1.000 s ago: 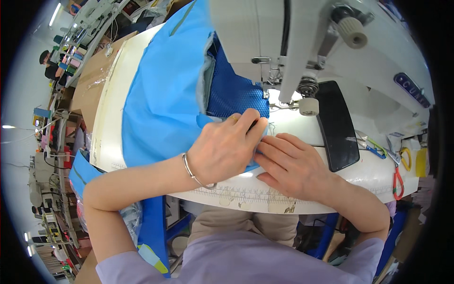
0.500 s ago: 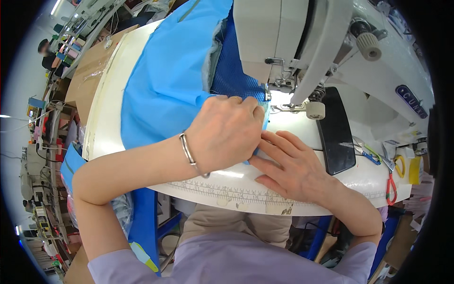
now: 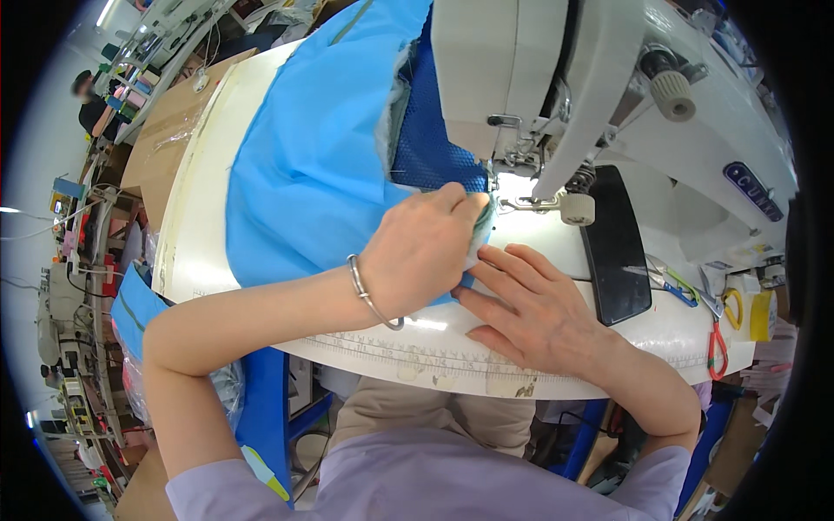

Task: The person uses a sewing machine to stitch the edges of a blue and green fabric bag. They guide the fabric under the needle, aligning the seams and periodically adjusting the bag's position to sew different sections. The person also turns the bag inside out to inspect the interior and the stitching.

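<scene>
A light blue fabric piece [image 3: 313, 174] is spread over the sewing machine's white table. Dark blue mesh fabric [image 3: 439, 130] lies along its right side and runs to the presser foot [image 3: 493, 178]. My left hand [image 3: 421, 247], a silver bangle on its wrist, is closed on the fabric edge just in front of the foot. A grey-green fold [image 3: 483, 224] shows beside its fingertips. My right hand [image 3: 543, 308] rests flat on the table, fingers stretched out, with its fingertips at the fabric's right edge. The left palm hides part of the fabric.
The white sewing machine [image 3: 504, 69] stands over the far right. A black flat plate [image 3: 617, 252] lies right of the foot. Scissors with red handles [image 3: 718, 347], blue-handled snips [image 3: 680, 291] and yellow tape [image 3: 763, 315] lie farther right. A ruler strip [image 3: 417, 358] follows the near edge.
My left hand has shifted slightly right and its fingers have bunched at the fabric edge, where the grey-green fold now shows. The light blue fabric moved a little. My right hand stays almost still.
</scene>
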`<state>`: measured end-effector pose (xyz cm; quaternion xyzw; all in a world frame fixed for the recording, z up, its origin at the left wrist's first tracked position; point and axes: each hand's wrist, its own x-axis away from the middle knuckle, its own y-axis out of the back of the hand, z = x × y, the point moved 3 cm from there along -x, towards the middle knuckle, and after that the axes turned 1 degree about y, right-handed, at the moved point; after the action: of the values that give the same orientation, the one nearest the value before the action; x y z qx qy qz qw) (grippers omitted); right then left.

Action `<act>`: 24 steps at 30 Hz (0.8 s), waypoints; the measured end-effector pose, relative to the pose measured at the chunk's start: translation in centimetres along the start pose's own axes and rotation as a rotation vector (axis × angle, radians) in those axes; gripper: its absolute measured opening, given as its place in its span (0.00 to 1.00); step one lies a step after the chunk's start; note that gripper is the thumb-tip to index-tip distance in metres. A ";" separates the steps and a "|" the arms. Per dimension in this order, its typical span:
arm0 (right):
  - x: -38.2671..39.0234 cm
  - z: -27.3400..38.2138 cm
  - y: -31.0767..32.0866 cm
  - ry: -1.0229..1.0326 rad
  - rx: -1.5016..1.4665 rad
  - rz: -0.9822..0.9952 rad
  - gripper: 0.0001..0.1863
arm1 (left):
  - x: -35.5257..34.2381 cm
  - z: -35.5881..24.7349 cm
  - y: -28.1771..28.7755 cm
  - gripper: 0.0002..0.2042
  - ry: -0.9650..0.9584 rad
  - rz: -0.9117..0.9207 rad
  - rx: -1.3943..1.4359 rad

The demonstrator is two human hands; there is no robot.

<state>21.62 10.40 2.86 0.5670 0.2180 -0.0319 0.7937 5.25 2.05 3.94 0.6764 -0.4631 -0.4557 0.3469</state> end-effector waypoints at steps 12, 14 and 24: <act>-0.2 -0.1 0.2 -0.022 -0.007 0.009 0.27 | -0.3 -0.6 -0.3 0.23 -0.191 -0.015 -0.235; -0.2 -0.2 0.3 -0.035 -0.006 0.017 0.27 | -0.4 -0.5 -0.4 0.22 -0.187 -0.042 -0.247; -0.1 -0.3 0.3 -0.015 -0.021 -0.015 0.26 | -0.5 -0.3 0.3 0.19 -0.136 -0.025 -0.146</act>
<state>21.50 10.70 3.08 0.5568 0.2166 -0.0396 0.8009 5.35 2.42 4.39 0.6227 -0.4427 -0.5373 0.3572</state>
